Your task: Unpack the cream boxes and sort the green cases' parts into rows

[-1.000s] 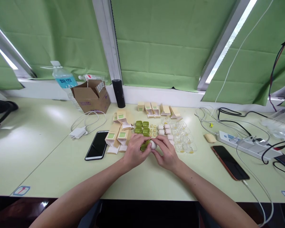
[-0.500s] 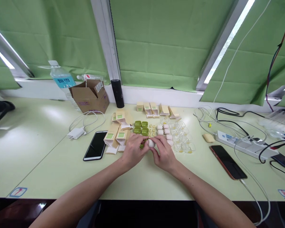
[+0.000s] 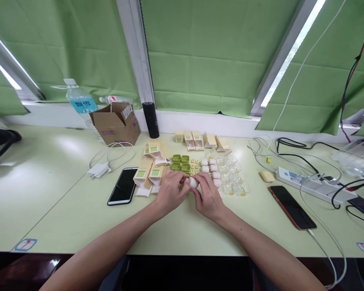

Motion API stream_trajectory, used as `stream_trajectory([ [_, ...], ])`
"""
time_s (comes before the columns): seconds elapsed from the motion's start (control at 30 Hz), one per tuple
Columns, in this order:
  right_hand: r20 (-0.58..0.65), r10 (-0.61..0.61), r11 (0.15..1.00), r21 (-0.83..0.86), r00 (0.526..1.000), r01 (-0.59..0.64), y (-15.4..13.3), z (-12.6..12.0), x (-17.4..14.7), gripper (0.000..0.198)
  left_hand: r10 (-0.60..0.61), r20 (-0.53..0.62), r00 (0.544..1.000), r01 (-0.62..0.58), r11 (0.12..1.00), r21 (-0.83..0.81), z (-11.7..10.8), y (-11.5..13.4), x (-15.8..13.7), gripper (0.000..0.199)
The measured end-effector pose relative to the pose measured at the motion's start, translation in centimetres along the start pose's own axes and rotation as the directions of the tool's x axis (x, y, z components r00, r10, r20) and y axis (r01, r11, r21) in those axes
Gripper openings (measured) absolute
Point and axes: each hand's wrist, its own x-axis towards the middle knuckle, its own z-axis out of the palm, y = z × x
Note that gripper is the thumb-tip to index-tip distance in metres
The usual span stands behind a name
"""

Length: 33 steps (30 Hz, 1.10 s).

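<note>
In the head view, a small white rounded piece [image 3: 193,183] sits between my fingertips at the middle of the work area. My left hand [image 3: 172,190] pinches it from the left, and my right hand [image 3: 210,198] grips its right side with thumb and forefinger. Just beyond my fingers stand small green square cups [image 3: 176,166], partly covered by my left hand. Beside them are tiny yellowish pieces [image 3: 194,166] and a double row of pale pinkish-white blocks [image 3: 213,168]. Clear plastic shells [image 3: 230,187] lie right of these. Small cream cartons [image 3: 142,176] with green squares are left of my left hand.
More cream cartons [image 3: 197,140] line the back. A black phone [image 3: 123,186], white charger [image 3: 98,170], open cardboard box [image 3: 117,123] and black cylinder [image 3: 151,120] lie left. On the right are a second phone [image 3: 293,207], a power strip [image 3: 315,186] and tangled cables.
My hands keep the same pinch on the white piece, with hardly any finger movement. The whole view has shifted very slightly.
</note>
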Motion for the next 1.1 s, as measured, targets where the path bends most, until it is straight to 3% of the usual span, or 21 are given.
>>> stream_trajectory([
  [0.3, -0.034, 0.146, 0.975, 0.173, 0.989, -0.138, 1.0, -0.7, 0.1, 0.023, 0.006, 0.136, 0.991, 0.009, 0.994, -0.107, 0.0, -0.3, -0.2, 0.036],
  [0.47, -0.107, 0.214, 0.944, 0.278, 0.971, -0.177, 0.9, -0.2, 0.1, 0.021, -0.021, 0.097, 0.995, 0.035, 0.989, -0.144, 0.1, -0.2, -0.2, 0.030],
  [0.6, -0.209, 0.329, 0.909, 0.336, 0.921, -0.248, 1.7, -1.5, 1.1, 0.023, -0.126, 0.028, 0.992, 0.129, 0.976, -0.173, 0.2, -0.9, -0.2, 0.030],
  [0.67, -0.255, 0.348, 0.920, 0.277, 0.902, -0.277, 2.3, -2.9, 1.9, 0.023, -0.206, -0.020, 0.978, 0.197, 0.958, -0.207, 0.2, -1.3, -0.2, 0.032],
  [0.73, -0.265, 0.310, 0.947, 0.175, 0.913, -0.271, 3.0, -4.3, 2.7, 0.022, -0.274, -0.058, 0.960, 0.251, 0.935, -0.251, 0.3, -1.7, -0.1, 0.034],
  [0.87, -0.001, 0.224, 0.973, -0.061, 0.975, -0.223, 3.7, -6.2, 3.3, 0.016, -0.334, -0.094, 0.938, 0.297, 0.912, -0.284, 0.2, -1.9, 0.0, 0.037],
  [1.0, 0.298, 0.210, 0.946, -0.302, 0.931, -0.117, 2.8, -6.2, 2.5, 0.016, -0.326, -0.097, 0.940, 0.290, 0.918, -0.270, 0.2, -1.8, -0.2, 0.036],
  [1.1, 0.399, 0.216, 0.918, -0.394, 0.891, -0.046, 2.2, -5.7, 1.6, 0.020, -0.306, -0.092, 0.948, 0.273, 0.926, -0.261, 0.3, -1.7, -0.3, 0.036],
])
